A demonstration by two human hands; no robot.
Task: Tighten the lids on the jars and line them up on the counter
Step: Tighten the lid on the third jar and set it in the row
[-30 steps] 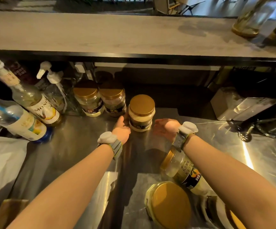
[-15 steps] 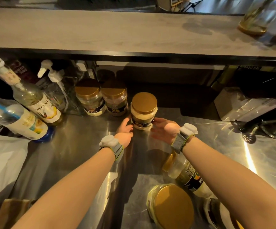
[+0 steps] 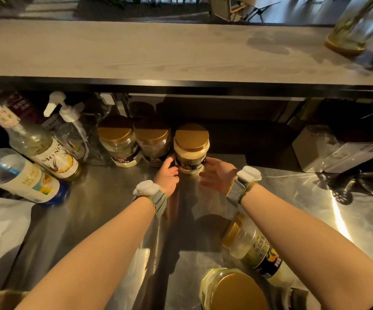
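Observation:
Three gold-lidded jars stand in a row at the back of the steel counter (image 3: 105, 198): the left jar (image 3: 117, 144), the middle jar (image 3: 153, 142) and the right jar (image 3: 191, 151) with pale contents. My left hand (image 3: 167, 176) touches the right jar's lower left side, and my right hand (image 3: 217, 173) reaches its lower right side with fingers extended. The right jar stands close against the middle jar. Another gold-lidded jar (image 3: 237, 291) stands near the front edge. A further jar (image 3: 248, 242) lies tilted under my right forearm.
Syrup bottles (image 3: 47, 153) (image 3: 18, 177) and a pump bottle (image 3: 69, 124) crowd the left side. A white plastic bag (image 3: 0, 231) lies at the front left. A metal box (image 3: 328, 151) and a perforated skimmer (image 3: 342, 195) sit at the right. A wooden upper counter (image 3: 158, 52) overhangs the back.
The right jar has slid back and to the left, ending beside the middle jar. Both hands moved forward with it, staying at its sides.

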